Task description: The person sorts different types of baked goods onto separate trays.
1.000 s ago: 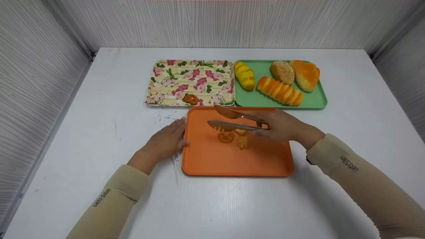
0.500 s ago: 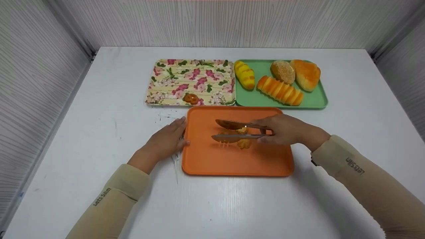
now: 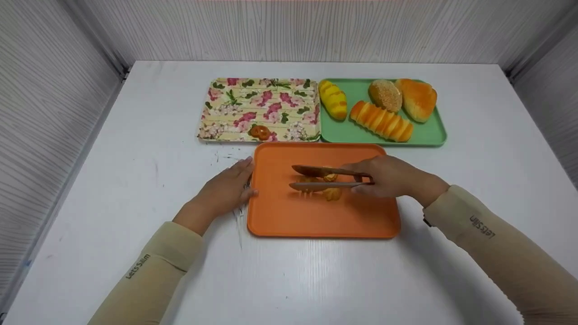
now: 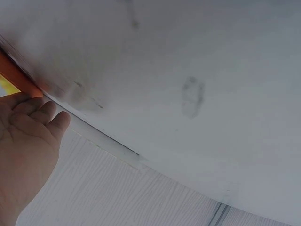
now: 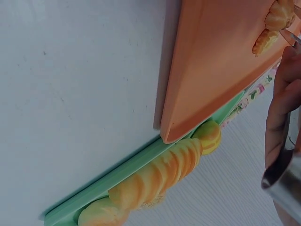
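My right hand (image 3: 390, 178) holds metal tongs (image 3: 311, 185) over the orange tray (image 3: 289, 216). The tongs' arms are spread, with their tips on either side of a pretzel-shaped cookie (image 3: 309, 179), which they partly hide. Beside it lie a small cookie (image 3: 331, 177), seen between the arms, and a flower-shaped cookie (image 3: 333, 195) just below them. In the right wrist view the rounded end of the tongs sticks out behind the palm, and two cookies (image 5: 279, 18) show by the tips. Along the tray's left edge rests my left hand (image 3: 221, 192), fingers extended.
Behind the orange tray stands a floral tray (image 3: 235, 122) with another pretzel-shaped cookie (image 3: 259, 132). A green tray (image 3: 334, 134) to its right carries a yellow roll (image 3: 333, 100), a ridged loaf (image 3: 381, 121), a sesame bun (image 3: 385, 96) and a golden bun (image 3: 417, 100).
The tongs have come down and toward me, from above the pretzel-shaped cookie to around it, their arms now a little closer together. My left hand has stayed at the tray edge.
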`<action>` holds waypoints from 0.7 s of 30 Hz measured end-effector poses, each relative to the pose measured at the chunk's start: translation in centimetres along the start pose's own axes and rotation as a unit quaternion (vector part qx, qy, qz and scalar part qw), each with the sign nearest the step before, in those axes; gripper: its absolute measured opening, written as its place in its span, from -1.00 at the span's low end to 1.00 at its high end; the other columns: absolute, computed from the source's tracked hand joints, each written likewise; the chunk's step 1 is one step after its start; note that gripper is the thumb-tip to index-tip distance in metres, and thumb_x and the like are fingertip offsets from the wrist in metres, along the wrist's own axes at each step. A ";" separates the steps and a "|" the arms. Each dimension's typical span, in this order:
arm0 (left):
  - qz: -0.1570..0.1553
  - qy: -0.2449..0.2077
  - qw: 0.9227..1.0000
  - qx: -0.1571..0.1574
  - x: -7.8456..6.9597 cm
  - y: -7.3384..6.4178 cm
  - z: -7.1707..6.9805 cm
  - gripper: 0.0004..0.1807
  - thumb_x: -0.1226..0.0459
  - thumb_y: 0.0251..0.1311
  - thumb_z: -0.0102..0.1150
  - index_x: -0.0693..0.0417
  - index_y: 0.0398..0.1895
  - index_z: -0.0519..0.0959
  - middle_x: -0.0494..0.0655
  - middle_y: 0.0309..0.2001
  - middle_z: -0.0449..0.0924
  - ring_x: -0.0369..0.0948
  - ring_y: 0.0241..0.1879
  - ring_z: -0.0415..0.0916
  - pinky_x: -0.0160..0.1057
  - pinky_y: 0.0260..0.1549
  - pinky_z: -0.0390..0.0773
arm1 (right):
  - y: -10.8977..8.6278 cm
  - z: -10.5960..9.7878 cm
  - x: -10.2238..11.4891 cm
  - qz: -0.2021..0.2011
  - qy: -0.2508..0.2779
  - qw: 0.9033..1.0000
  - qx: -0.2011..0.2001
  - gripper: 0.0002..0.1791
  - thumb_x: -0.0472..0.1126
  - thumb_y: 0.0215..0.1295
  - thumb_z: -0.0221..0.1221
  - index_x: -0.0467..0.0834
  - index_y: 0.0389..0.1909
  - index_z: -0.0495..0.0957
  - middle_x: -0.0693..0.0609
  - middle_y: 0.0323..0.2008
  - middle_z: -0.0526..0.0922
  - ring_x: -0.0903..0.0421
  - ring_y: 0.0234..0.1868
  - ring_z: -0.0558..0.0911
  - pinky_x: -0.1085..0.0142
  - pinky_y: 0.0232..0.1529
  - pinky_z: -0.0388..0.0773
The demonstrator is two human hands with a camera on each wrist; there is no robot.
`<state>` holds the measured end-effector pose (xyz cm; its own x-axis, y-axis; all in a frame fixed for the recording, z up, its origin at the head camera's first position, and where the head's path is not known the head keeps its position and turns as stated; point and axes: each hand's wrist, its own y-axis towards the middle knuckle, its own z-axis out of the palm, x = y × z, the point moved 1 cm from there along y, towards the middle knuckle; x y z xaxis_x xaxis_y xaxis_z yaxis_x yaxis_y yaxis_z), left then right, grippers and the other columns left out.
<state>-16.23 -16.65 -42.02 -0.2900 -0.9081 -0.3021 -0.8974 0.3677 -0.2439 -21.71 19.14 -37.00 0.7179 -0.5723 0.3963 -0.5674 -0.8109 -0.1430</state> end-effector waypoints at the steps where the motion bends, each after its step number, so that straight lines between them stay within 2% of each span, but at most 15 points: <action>1: -0.002 0.000 1.000 0.002 0.0 0.0 0.0 -0.15 -0.09 0.38 -0.11 0.17 0.51 -0.15 0.02 0.50 -0.17 -0.05 0.46 -0.20 -0.01 0.36 -0.04 | 0.0 0.0 0.0 -0.004 0.001 1.000 -0.004 -0.45 -0.04 0.27 0.24 -0.11 0.26 0.46 0.15 -0.43 0.54 0.17 -0.51 0.40 0.26 -0.45 0.40; 7: -0.007 -0.003 1.000 0.009 0.0 0.0 -0.1 -0.15 -0.10 0.39 -0.14 0.14 0.51 -0.19 0.00 0.51 -0.20 -0.06 0.46 -0.22 -0.01 0.36 -0.05 | 0.1 0.2 -0.1 -0.017 -0.002 1.000 -0.012 -0.45 -0.05 0.28 0.22 -0.14 0.26 0.46 0.13 -0.42 0.55 0.17 -0.49 0.41 0.26 -0.43 0.41; 13: -0.010 0.000 1.000 0.013 0.1 0.0 -0.1 -0.15 -0.12 0.39 -0.15 0.13 0.51 -0.19 -0.03 0.51 -0.22 -0.08 0.46 -0.24 -0.02 0.37 -0.07 | 0.1 0.1 0.1 -0.014 -0.001 1.000 -0.014 -0.45 -0.05 0.29 0.22 -0.15 0.26 0.45 0.10 -0.39 0.57 0.16 -0.47 0.42 0.26 -0.41 0.41; 21: -0.013 0.002 1.000 0.016 0.0 0.1 0.0 -0.15 -0.12 0.39 -0.16 0.12 0.51 -0.19 -0.03 0.51 -0.22 -0.09 0.46 -0.24 -0.03 0.37 -0.07 | 0.8 -0.7 0.5 -0.003 -0.008 0.999 -0.036 -0.48 -0.06 0.30 0.21 -0.16 0.24 0.47 0.08 -0.41 0.57 0.16 -0.54 0.40 0.25 -0.47 0.37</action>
<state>-16.35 -16.61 -42.08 -0.2685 -0.9180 -0.2918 -0.8935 0.3506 -0.2808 -22.12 18.25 -36.30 0.7268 -0.5705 0.3824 -0.5909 -0.8033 -0.0753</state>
